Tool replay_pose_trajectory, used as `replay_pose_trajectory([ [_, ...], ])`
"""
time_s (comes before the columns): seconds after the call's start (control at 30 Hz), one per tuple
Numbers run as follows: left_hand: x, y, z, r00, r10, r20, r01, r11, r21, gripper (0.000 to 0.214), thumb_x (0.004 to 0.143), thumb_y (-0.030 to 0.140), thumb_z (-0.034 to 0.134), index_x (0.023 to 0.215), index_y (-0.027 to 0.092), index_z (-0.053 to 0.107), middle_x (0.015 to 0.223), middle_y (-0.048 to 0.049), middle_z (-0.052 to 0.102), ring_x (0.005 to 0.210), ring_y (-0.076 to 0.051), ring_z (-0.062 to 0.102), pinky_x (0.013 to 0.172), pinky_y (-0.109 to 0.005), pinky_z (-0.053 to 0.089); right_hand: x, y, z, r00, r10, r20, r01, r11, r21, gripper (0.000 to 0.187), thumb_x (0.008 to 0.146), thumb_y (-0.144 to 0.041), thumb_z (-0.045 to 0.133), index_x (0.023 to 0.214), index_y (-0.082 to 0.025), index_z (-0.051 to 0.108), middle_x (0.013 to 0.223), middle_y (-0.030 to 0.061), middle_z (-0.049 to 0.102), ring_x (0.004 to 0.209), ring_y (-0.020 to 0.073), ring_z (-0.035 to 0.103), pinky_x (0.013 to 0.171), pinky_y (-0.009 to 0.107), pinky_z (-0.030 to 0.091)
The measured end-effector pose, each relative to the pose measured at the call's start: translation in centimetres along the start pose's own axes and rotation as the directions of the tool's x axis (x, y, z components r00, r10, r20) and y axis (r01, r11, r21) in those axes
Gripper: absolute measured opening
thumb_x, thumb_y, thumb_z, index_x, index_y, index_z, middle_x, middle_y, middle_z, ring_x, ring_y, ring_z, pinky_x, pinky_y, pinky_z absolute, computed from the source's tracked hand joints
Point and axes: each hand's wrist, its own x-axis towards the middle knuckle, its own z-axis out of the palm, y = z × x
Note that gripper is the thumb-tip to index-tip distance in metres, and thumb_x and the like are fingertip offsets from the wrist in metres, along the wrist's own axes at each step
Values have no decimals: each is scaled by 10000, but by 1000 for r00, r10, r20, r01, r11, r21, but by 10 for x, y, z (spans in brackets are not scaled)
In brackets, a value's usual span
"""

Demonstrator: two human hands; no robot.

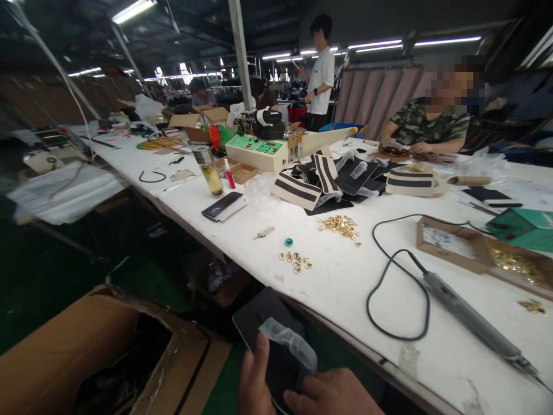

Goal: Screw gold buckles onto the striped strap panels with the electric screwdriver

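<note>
By the table (345, 282), the left hand (256, 377), clasping the black panel (279, 368), should steady it for the right hand (334, 393), whose grip is unclear.

Green floor (30, 294), long white table (337, 288), pale post (241, 55) (tube lights (133, 10) lit overhead).

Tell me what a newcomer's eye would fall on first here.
Probably the black panel with its translucent wrapping, at the bottom, gripped by the left hand with the right hand against it. Then the heap of gold pieces near the picture's middle, on the white table, and the grey corded tool lying at the right.
</note>
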Motion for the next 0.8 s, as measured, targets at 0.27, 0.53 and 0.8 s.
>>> replay_pose_trajectory([
  [0.27, 5, 12, 0, 999, -22, 33, 23, 999, -34, 401, 825, 431, 836, 1130, 176, 779, 1187, -116, 805, 1291, -319, 672, 1227, -475, 393, 61, 93, -78, 771, 630, -92, -594, 763, 256, 273, 981, -432, 633, 1089, -229, 779, 885, 36, 771, 753, 218, 694, 710, 325, 502],
  [0.53, -6, 15, 2, 994, 10, 108, -6, 999, -36, 527, 778, 505, 855, 1164, 153, 789, 1205, -131, 800, 1268, -340, 684, 1180, -456, 444, 87, 152, -45, 723, 682, -111, -683, 730, 36, 220, 933, -382, 665, 1059, -239, 776, 981, 39, 750, 824, 201, 666, 724, 300, 427],
  [0.8, -2, 15, 9, 988, 14, 156, -18, 1000, 21, 553, 798, 541, 829, 1188, 152, 782, 1184, -133, 805, 1207, -333, 709, 1163, -459, 441, 81, 156, -56, 729, 684, -21, -683, 725, -91, 215, 966, -378, 617, 1009, -255, 788, 1028, 30, 746, 837, 173, 662, 686, 276, 391],
])
